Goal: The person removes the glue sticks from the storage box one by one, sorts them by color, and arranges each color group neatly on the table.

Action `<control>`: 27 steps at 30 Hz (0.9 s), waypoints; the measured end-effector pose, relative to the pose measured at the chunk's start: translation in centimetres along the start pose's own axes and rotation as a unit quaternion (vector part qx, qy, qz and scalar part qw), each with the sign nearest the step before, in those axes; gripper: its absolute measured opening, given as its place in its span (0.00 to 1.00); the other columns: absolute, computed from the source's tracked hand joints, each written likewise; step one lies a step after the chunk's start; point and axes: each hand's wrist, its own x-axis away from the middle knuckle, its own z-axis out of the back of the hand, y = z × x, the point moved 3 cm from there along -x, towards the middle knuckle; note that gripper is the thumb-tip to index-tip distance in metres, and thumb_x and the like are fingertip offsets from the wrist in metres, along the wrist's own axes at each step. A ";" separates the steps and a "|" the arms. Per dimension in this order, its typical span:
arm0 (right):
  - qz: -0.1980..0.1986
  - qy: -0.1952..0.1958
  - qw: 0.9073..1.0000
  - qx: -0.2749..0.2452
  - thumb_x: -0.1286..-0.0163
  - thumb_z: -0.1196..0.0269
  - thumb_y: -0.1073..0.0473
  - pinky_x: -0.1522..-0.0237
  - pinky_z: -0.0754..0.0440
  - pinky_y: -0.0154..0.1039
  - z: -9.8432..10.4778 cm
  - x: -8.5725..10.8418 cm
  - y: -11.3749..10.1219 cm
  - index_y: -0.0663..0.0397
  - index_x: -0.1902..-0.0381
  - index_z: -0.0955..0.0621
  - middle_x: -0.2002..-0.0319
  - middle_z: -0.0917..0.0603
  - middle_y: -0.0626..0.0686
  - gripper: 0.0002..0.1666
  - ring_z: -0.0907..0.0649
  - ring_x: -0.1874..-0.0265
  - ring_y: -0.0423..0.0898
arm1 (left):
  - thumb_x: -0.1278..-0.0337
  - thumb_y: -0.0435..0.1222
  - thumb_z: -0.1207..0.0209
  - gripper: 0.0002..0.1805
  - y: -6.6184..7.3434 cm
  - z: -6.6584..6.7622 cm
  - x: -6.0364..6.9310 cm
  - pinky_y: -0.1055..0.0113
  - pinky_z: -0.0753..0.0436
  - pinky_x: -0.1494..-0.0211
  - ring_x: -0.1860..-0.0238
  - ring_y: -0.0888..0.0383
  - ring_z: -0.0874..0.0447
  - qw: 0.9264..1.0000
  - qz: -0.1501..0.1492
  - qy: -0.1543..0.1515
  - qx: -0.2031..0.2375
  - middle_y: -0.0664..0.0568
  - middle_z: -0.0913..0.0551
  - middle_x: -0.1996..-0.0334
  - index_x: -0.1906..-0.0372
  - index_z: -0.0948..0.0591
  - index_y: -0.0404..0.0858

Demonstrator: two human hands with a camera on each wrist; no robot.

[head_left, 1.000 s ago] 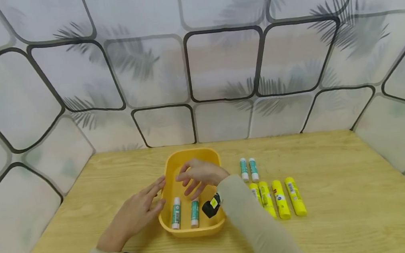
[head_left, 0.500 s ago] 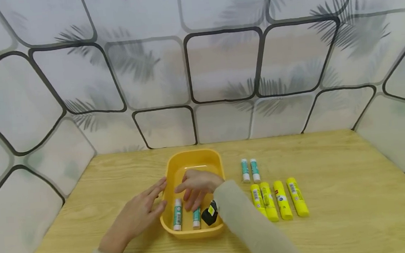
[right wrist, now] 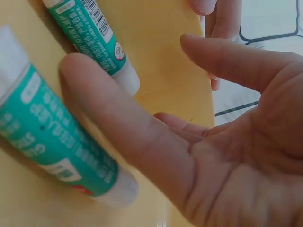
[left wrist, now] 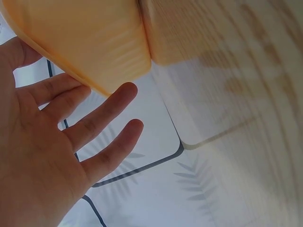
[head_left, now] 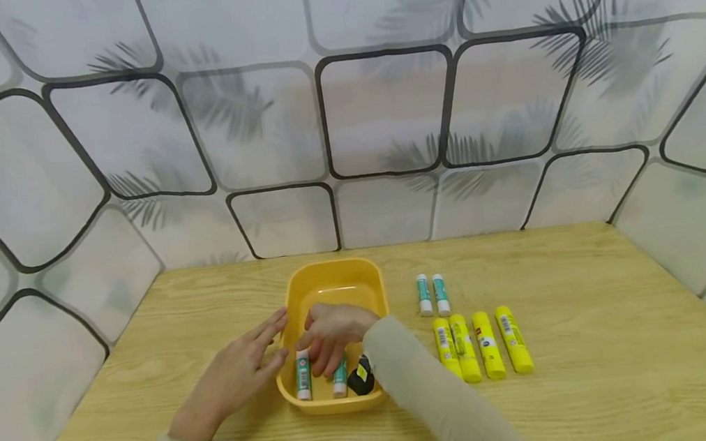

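A yellow plastic tub (head_left: 338, 407) stands on the table with two teal-and-white glue sticks lying in its near half, the left one (head_left: 303, 377) and the right one (head_left: 339, 379). My right hand (head_left: 334, 328) reaches down into the tub over them. In the right wrist view one outstretched finger (right wrist: 113, 104) lies between the two sticks, and nothing is gripped; whether it touches either is unclear. My left hand (head_left: 240, 370) rests its fingertips against the tub's left wall, fingers spread and nearly straight, as the left wrist view also shows. The right stick is partly covered by the right hand.
Two more teal glue sticks, one (head_left: 424, 295) and another (head_left: 441, 295), lie right of the tub. Nearer stand in a row several larger yellow glue sticks (head_left: 488, 345), lying flat. Patterned cloth walls (head_left: 382, 120) close off the wooden table (head_left: 621, 337) behind and at both sides.
My right hand has moved lower and nearer within the tub, down to the glue sticks. The left stick's far end has shifted slightly left. My left hand stays at the tub wall.
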 end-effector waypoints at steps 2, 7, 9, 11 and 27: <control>0.002 0.004 1.000 -0.009 0.26 0.40 0.66 0.78 0.13 0.41 0.0 -0.1 -0.1 0.69 0.48 0.30 0.68 0.14 0.65 0.14 0.11 0.69 0.62 | 0.26 0.42 0.43 0.29 0.0 0.1 0.0 0.43 0.19 0.43 0.44 0.43 0.17 1.000 0.002 -0.001 0.002 0.42 0.31 0.27 0.29 0.28 0.30; 0.019 -0.001 0.999 -0.040 0.28 0.39 0.70 0.75 0.12 0.43 -0.2 -0.4 -0.5 0.68 0.43 0.30 0.69 0.13 0.66 0.18 0.11 0.71 0.60 | 0.25 0.41 0.44 0.29 0.0 0.3 0.1 0.44 0.19 0.43 0.46 0.44 0.16 1.000 0.006 -0.002 0.002 0.43 0.31 0.27 0.28 0.29 0.30; 0.022 0.000 0.999 -0.047 0.29 0.39 0.72 0.74 0.12 0.43 -0.3 -0.4 -0.6 0.67 0.46 0.28 0.70 0.13 0.67 0.16 0.11 0.73 0.59 | 0.25 0.41 0.44 0.28 0.0 0.4 0.1 0.44 0.19 0.43 0.46 0.45 0.15 1.000 0.003 -0.003 0.002 0.42 0.31 0.27 0.29 0.29 0.29; 0.023 0.007 0.999 -0.047 0.30 0.39 0.74 0.75 0.12 0.42 -0.4 -0.4 -0.6 0.66 0.48 0.27 0.71 0.14 0.66 0.14 0.12 0.74 0.57 | 0.25 0.41 0.44 0.28 0.0 0.3 0.1 0.45 0.18 0.43 0.47 0.45 0.15 1.000 0.000 -0.002 0.002 0.42 0.31 0.27 0.29 0.29 0.29; 0.043 0.015 0.998 -0.038 0.30 0.38 0.72 0.72 0.11 0.45 0.1 -0.2 -0.2 0.66 0.54 0.21 0.70 0.13 0.63 0.08 0.13 0.74 0.53 | 0.25 0.40 0.44 0.28 0.1 -0.1 0.0 0.44 0.18 0.45 0.47 0.45 0.15 1.000 -0.005 -0.002 0.006 0.42 0.31 0.27 0.29 0.29 0.29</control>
